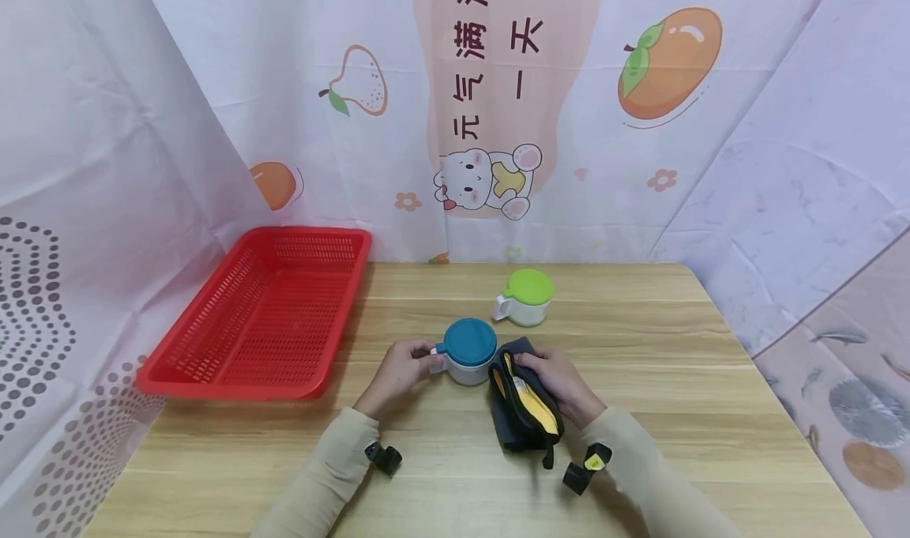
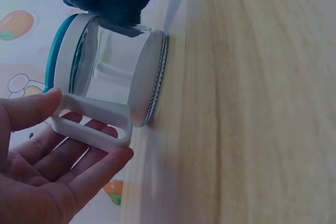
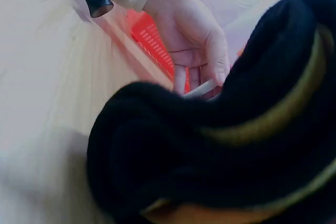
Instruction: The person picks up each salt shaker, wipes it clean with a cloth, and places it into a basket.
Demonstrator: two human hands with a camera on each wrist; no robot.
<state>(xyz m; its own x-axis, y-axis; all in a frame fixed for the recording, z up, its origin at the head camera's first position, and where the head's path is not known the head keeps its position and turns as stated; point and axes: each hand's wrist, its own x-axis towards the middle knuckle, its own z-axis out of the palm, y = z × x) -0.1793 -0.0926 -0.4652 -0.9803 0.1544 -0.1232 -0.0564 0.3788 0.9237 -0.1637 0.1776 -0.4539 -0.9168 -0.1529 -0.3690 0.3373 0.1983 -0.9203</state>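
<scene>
My left hand [image 1: 402, 374] holds the white handle [image 2: 94, 136] of a clear jar with a blue lid [image 1: 471, 342], thumb at the lid end and fingers behind the handle. The jar stands upright on the table. My right hand [image 1: 562, 380] grips a dark fabric pouch [image 1: 513, 419], its mouth spread to show a yellow lining [image 1: 536, 408] and a black tab hanging at the near end. The pouch is right beside the jar and overlaps its side in the left wrist view. In the right wrist view the pouch [image 3: 157, 145] hides most of the jar.
Behind stands a similar jar with a green lid [image 1: 530, 287], its handle pointing left. A red plastic basket [image 1: 341, 317] with perforated walls sits at the left of the wooden table [image 1: 682, 411]. A printed curtain [image 1: 384, 159] hangs along the table's back edge.
</scene>
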